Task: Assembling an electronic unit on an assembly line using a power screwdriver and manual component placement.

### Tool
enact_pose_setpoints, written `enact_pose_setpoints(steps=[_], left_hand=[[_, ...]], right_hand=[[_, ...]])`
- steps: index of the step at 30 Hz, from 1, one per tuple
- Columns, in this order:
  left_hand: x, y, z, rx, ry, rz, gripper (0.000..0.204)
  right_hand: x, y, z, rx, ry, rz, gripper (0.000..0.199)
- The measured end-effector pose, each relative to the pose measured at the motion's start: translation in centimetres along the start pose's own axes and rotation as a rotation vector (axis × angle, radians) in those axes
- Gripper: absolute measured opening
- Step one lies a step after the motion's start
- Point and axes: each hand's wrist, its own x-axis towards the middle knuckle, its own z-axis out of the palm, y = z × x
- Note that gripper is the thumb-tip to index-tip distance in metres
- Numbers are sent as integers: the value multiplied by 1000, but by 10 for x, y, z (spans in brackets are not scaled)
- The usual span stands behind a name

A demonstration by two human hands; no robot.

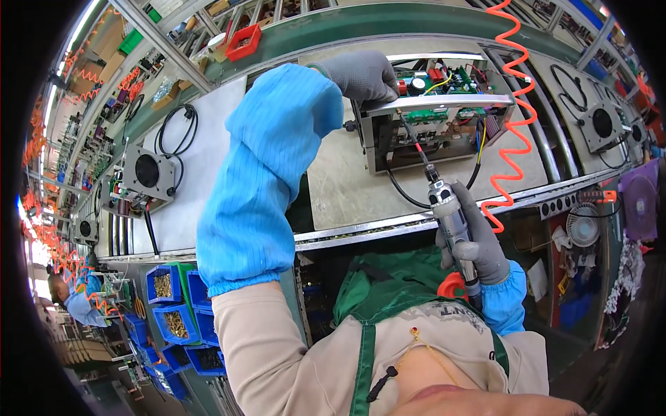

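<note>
In front of me on the bench stands an open metal chassis [451, 102] with green circuit boards [454, 83], wires and a round dial-like part inside. My left hand [362, 73], in a grey glove, grips the chassis at its upper left corner, thumb side near the front rail. A silver power screwdriver [449, 211] is wrapped in the fingers of my right hand [483, 244], also gloved. Its long bit slants up and left, and the tip meets the front rail close to my left hand. Whether a screw sits at the tip is too small to tell.
A coiled orange air hose [513, 132] hangs just right of the chassis. Grey units with black fans [147, 170] stand along the bench on both sides. Blue bins [175, 324] of small metal parts sit lower left; a red bin [243, 43] stands beyond. Another person [84, 298] works far left.
</note>
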Motion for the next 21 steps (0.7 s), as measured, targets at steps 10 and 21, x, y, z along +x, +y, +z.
enact_pose_setpoints(steps=[10, 21], left_hand=[[18, -6, 0, 25, -17, -36, 32], [12, -4, -3, 69, -37, 28, 34]], right_hand=[[0, 1, 6, 3, 25, -13, 105], [1, 4, 5, 29, -3, -46, 104]])
